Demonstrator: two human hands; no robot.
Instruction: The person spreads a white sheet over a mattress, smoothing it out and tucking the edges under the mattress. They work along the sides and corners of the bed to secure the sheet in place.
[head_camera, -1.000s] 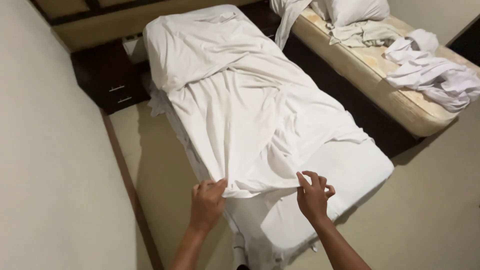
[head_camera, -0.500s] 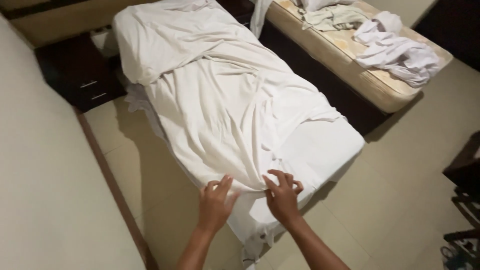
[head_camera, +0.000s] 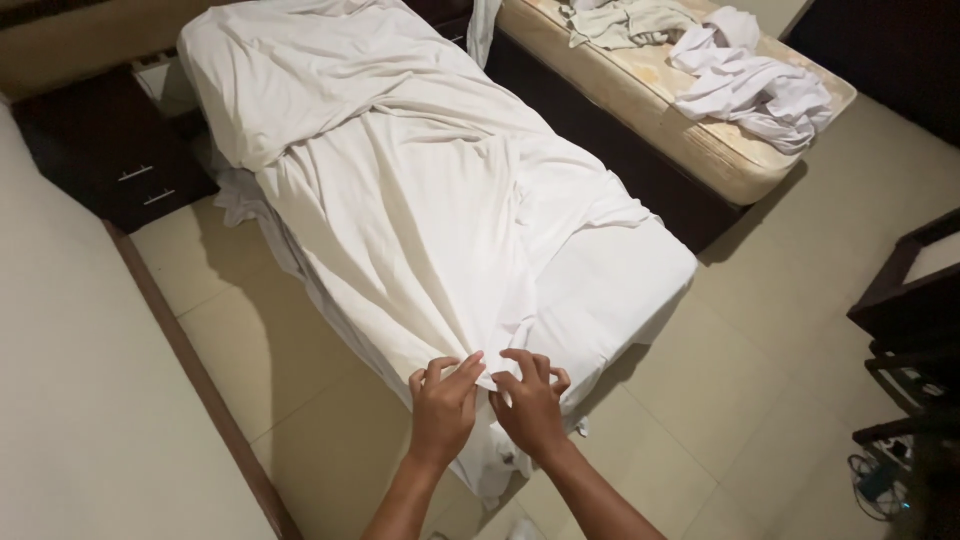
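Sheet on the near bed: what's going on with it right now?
A person stands at the foot of the bed. The left hand and right hand are side by side, fingers curled on the edge of the sheet at the foot end. The sheet lies rumpled along the bed, leaving the right foot corner uncovered. A second bed beyond holds loose white linen, and a dark nightstand stands by the wall.

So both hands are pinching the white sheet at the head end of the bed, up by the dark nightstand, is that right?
Not quite. The head view shows the left hand and right hand pinching the white sheet at the foot end of the bed, nearest the person; the dark nightstand stands at the far end.
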